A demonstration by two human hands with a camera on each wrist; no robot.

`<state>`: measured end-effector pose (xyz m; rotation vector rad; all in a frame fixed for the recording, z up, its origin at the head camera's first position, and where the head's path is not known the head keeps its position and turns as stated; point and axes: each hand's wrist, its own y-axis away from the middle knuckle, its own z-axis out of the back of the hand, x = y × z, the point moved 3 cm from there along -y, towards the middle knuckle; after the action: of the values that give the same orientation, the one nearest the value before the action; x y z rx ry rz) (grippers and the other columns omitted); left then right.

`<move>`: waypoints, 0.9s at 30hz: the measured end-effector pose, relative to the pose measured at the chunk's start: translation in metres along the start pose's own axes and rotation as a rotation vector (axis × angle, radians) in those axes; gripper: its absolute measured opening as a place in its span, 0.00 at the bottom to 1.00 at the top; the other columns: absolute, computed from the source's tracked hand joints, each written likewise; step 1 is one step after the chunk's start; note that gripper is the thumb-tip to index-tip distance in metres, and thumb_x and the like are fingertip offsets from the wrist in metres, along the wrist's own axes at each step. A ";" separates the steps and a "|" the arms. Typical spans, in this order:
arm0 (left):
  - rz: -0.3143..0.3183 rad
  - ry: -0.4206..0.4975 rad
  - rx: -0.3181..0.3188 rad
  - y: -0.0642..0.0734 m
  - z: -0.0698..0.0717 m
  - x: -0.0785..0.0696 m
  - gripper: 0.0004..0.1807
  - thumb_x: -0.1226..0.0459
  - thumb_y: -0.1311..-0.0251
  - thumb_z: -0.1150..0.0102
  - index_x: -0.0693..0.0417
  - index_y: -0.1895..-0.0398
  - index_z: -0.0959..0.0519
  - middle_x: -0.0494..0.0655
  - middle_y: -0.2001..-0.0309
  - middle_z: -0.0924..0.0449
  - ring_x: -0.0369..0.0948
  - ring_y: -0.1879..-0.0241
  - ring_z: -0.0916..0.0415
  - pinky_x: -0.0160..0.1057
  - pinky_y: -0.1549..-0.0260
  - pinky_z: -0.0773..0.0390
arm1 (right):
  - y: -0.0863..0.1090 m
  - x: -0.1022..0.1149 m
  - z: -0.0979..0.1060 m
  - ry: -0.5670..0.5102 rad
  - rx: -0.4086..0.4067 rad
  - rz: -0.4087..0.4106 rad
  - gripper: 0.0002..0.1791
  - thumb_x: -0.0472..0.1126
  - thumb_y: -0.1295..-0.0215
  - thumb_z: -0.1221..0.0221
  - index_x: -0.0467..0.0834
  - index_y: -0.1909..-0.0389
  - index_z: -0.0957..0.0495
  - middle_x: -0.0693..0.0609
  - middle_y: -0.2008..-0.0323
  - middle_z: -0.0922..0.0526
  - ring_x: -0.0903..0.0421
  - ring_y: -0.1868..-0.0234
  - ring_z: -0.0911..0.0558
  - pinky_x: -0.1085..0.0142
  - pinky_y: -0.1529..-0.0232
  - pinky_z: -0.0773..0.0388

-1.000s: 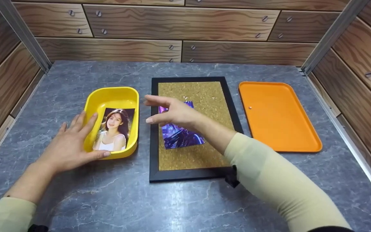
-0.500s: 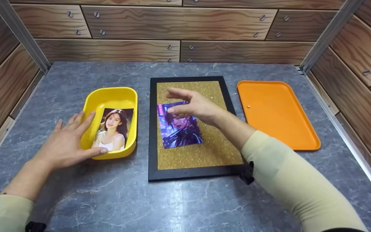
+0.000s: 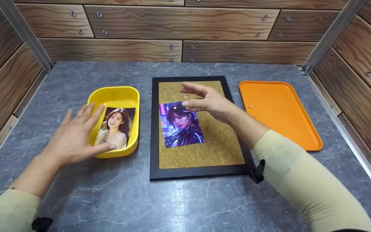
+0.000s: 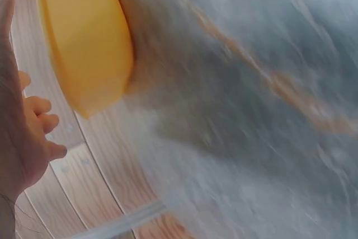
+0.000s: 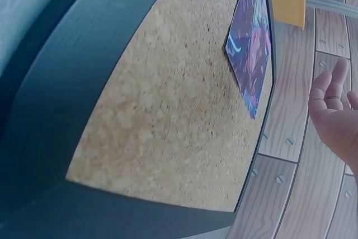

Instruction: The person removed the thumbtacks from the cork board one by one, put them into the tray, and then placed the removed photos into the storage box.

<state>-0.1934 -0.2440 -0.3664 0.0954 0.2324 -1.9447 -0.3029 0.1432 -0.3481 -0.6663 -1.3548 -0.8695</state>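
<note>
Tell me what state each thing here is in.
Yellow tub: upright, open
Portrait photo: face up in tub
Black-framed corkboard: flat, face up
Cyberpunk print: face up, askew on corkboard
Orange tray: flat
Left hand: fingers spread at tub
Right hand: loosely bent, above corkboard

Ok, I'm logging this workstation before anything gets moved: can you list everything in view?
Yellow tub: one, yellow, table's left
Portrait photo: one, dark with white clothing, inside tub
Framed cork board: one, brown with black frame, centre
Illustrated card: one, purple-blue, on cork
Shiny bits: count unclear, clear or silvery, by card's top
Orange tray: one, orange, table's right
Small bead-like item: one, whitish, tray's left side
Marbled tabletop: one, grey, underneath
Wood-patterned panels: several, brown, back and sides
Metal corner posts: two, grey, far corners
Wrist straps: two, black, at wrists
Sleeves: two, pale yellow, forearms
Hands: two, bare; left hand at tub, right hand above board
</note>
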 end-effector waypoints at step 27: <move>-0.497 -0.019 0.005 -0.046 -0.049 -0.158 0.64 0.17 0.41 0.58 0.46 0.12 0.53 0.57 0.16 0.54 0.54 0.17 0.55 0.59 0.20 0.55 | 0.006 -0.014 0.025 0.048 -0.089 0.034 0.40 0.35 0.28 0.33 0.41 0.19 0.37 0.41 0.24 0.30 0.45 0.25 0.29 0.49 0.29 0.27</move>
<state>-0.1781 -0.0736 -0.3809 0.0223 0.2556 -2.4395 -0.3114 0.1696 -0.3580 -0.7310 -1.2644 -0.9167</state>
